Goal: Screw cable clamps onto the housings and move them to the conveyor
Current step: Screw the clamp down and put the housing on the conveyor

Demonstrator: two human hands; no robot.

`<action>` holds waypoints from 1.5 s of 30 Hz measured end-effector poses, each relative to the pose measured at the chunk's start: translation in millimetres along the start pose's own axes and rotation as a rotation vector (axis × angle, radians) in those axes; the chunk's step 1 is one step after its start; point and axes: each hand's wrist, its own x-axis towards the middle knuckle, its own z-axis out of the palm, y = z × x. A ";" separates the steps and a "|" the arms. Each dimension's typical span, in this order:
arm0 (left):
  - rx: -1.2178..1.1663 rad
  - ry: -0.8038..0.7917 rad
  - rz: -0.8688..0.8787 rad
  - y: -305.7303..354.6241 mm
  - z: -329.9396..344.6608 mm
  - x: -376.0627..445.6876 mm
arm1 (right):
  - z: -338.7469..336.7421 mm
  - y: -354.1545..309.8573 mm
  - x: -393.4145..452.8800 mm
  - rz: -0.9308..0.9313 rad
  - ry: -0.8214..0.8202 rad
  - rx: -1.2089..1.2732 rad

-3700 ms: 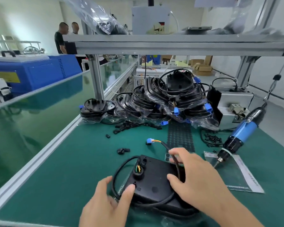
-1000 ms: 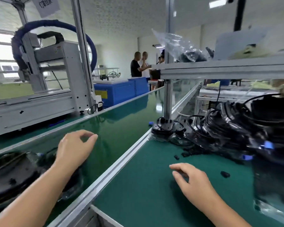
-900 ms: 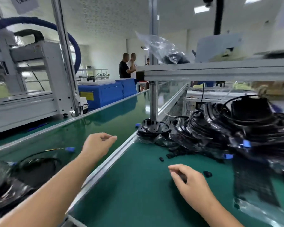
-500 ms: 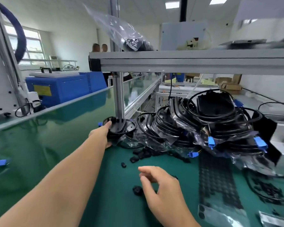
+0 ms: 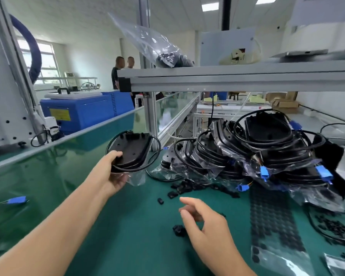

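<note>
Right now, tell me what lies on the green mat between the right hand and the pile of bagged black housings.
Head view: small loose black plastic cable clamps lie scattered between the right hand and the pile of bagged black housings.

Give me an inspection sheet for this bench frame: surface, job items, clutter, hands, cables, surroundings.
Surface: green mat.
Job's things: bagged housing lifted off the mat; housing pile behind; loose cable clamps.
Clutter: black dotted sheet.
Grippers: left hand grips the housing; right hand hovers, holding nothing.
Cables: black lead looped round the held housing.
Surroundings: conveyor left; two people far back.
</note>
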 end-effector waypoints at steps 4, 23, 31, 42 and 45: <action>0.022 -0.102 -0.040 -18.8 -34.4 -87.2 | -2.0 -25.1 4.7 0.338 -0.105 0.481; 0.276 -0.609 -0.386 -86.3 29.3 -105.8 | -82.6 -35.1 -77.4 0.384 -0.171 0.362; 0.147 -0.620 -0.345 -65.5 78.7 -86.3 | -102.6 -32.3 -88.6 0.401 -0.163 0.268; 0.109 -0.830 0.147 -14.8 85.6 -157.4 | -104.4 -18.6 -105.0 0.643 0.068 0.131; 0.237 -0.903 0.313 -24.7 73.4 -167.0 | -104.7 -23.0 -98.9 0.618 0.074 -0.145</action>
